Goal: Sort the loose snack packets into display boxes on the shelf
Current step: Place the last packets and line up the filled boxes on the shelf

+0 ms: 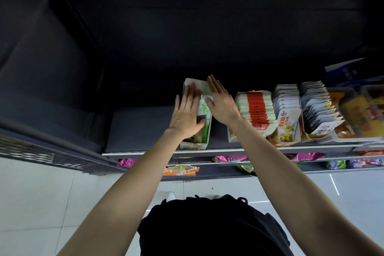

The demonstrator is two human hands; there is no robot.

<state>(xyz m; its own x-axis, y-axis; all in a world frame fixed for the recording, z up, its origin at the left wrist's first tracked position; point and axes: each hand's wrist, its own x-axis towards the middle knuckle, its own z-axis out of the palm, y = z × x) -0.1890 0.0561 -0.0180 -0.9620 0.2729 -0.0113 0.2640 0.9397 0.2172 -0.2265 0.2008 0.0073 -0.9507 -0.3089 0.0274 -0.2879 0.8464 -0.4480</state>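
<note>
A green and white display box (pixel 205 134) stands on the top shelf (pixel 133 131), with green snack packets (pixel 203 106) lying in it. My left hand (pixel 187 112) lies flat over the box's left side, fingers stretched and slightly spread. Over the right side my right hand (pixel 221 101) also rests flat, fingers together, touching the packets. Neither hand grips anything. To the right stand a box of red and white packets (pixel 256 108), a box of yellow-print packets (pixel 287 114) and a box of grey and white packets (pixel 318 108).
A clear tray of orange and yellow packs (pixel 361 114) sits at the far right, with a blue box (pixel 345 72) behind it. Bare shelf lies left of the green box. Lower shelves hold pink, green and purple packets (pixel 230 159). White tiled floor below.
</note>
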